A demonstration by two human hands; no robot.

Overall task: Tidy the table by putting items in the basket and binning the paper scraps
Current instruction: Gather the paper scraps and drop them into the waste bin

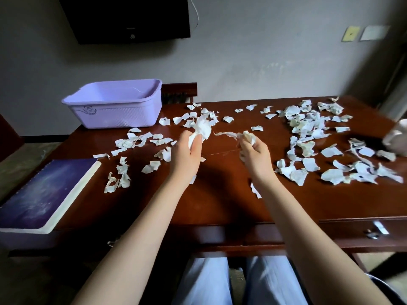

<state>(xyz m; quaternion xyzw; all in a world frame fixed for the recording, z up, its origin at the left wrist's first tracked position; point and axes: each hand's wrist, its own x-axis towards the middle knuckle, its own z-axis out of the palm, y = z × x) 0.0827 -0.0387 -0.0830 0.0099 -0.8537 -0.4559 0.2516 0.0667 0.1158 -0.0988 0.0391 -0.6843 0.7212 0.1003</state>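
**Inspector:** Hands first, please; what is each one doing?

**Assistant:** Left hand (187,150) is closing around a crumpled wad of white paper (202,129), which is sticking up out of the fist above the middle of the table; right hand (255,155) is gripping a smaller bunch of scraps (248,137), with one torn strip (226,134) trailing out to the left from its fingers; both forearms are reaching in from the near edge.

**Inspector:** Where are the loose paper scraps lying?

**Assistant:** Torn paper scraps (308,128) are lying all over the dark wooden table (220,194); the densest spread is sitting on the right half; a thinner scatter (141,139) is lying left of the hands, and a few pieces are sitting behind them near the far edge.

**Inspector:** And the basket?

**Assistant:** Lilac plastic basket (116,106) is standing upright at the far left corner of the table; what I am seeing of its inside is bare; it is sitting well apart from both hands.

**Inspector:** Other items?

**Assistant:** Purple notebook (44,194) is lying flat at the near left edge, overhanging the tabletop slightly; a pale object (396,137) is showing at the right border, too blurred for me to identify; a drawer with a metal knob (373,235) is sitting under the near right edge.
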